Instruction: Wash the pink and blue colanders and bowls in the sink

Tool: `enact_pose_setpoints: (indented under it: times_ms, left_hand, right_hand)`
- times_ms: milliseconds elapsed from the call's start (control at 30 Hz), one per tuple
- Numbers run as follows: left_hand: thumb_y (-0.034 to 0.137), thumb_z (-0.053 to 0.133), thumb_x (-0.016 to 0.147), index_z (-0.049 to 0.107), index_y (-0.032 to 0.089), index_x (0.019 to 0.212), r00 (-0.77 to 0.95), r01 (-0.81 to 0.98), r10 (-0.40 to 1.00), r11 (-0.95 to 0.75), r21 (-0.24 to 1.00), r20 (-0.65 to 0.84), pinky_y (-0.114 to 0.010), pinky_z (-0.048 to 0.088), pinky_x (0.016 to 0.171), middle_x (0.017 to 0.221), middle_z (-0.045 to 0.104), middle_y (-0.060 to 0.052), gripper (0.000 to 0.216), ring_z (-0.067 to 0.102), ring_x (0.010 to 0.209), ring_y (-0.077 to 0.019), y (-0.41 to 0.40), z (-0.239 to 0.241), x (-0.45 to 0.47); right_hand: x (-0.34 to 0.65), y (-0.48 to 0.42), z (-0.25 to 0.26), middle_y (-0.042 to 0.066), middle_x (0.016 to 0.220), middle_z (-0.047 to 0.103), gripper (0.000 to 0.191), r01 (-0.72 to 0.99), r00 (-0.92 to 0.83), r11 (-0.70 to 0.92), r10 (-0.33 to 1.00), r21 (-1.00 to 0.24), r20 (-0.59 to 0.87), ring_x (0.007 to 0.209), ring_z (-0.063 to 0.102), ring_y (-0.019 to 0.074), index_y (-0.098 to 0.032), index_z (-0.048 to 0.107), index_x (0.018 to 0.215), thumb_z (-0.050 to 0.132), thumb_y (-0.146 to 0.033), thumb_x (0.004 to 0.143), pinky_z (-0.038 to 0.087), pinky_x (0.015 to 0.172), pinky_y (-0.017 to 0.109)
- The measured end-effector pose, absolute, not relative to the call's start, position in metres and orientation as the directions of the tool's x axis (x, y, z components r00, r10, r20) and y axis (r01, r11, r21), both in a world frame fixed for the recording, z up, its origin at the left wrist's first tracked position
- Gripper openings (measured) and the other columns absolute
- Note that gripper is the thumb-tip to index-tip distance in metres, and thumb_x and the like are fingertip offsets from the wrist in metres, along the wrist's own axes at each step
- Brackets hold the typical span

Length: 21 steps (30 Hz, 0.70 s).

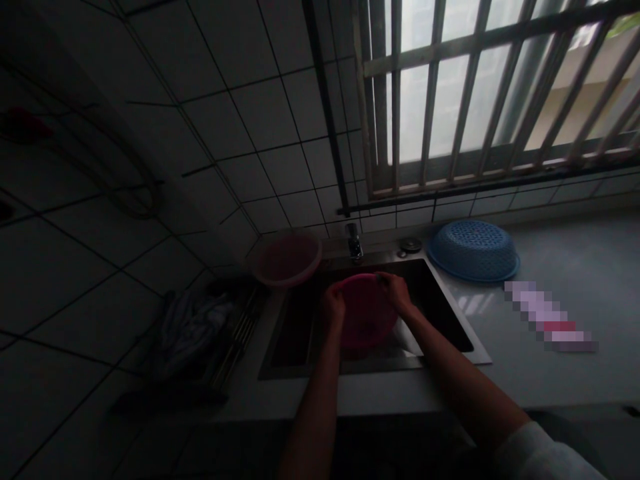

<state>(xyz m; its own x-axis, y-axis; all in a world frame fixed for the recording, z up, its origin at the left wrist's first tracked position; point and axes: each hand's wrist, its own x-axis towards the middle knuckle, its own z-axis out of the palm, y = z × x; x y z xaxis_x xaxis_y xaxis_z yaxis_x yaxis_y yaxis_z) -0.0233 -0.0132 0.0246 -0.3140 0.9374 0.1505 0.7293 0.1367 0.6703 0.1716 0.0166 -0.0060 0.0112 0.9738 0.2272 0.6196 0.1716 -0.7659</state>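
Note:
A bright pink plastic basin [367, 317] is tilted over the metal sink [445, 307], its inside turned partly towards me. My left hand [334, 305] is closed on the basin's left rim. On the far right part of the rim, my right hand [394, 291] grips with its fingers bent over the edge. The faucet [353, 243] stands just behind the basin. What lies in the bottom of the basin is too dark to make out.
A paler pink basin [287, 257] rests at the sink's back left corner. To the right, an upturned blue basket [475, 250] sits on the white counter [595, 267] near a blurred packet [547, 317]. Dark cloth [195, 330] lies left. A barred window [465, 100] is above.

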Motion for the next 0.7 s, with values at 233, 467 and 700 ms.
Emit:
enact_pose_setpoints:
  times_ms: [233,467,700]
  left_hand:
    - [0.013,0.053,0.095,0.077,0.028,0.115,-0.092,0.816,0.983,-0.017,0.578,0.158,-0.031,0.047,0.107,0.124,0.077,-0.006,0.035,0.070,0.117,-0.0208,-0.018,0.020,-0.015]
    - [0.013,0.052,0.096,0.073,0.025,0.124,-0.306,0.758,0.936,0.126,0.640,0.177,-0.031,0.051,0.101,0.126,0.076,-0.008,0.037,0.071,0.112,-0.0212,-0.012,0.023,-0.024]
    - [0.009,0.054,0.092,0.077,0.027,0.112,-0.133,0.780,0.959,-0.054,0.624,0.250,-0.029,0.047,0.106,0.122,0.078,-0.003,0.035,0.070,0.114,-0.0194,-0.013,0.018,-0.017]
  right_hand:
    - [0.141,0.004,-0.002,0.006,0.129,0.076,0.043,0.581,-0.226,0.362,0.932,-0.729,0.282,0.119,0.071,0.0208,-0.026,0.077,0.126,0.056,-0.010,0.091,0.050,0.108,0.029]
    - [0.167,0.012,-0.006,0.008,0.130,0.075,0.046,0.616,0.022,0.136,0.982,-0.776,0.189,0.115,0.073,0.0232,-0.023,0.072,0.134,0.058,-0.012,0.092,0.054,0.101,0.030]
    - [0.152,0.008,-0.002,0.005,0.131,0.074,0.046,0.581,-0.141,0.300,0.953,-0.756,0.269,0.119,0.071,0.0219,-0.026,0.074,0.132,0.057,-0.011,0.092,0.051,0.108,0.030]
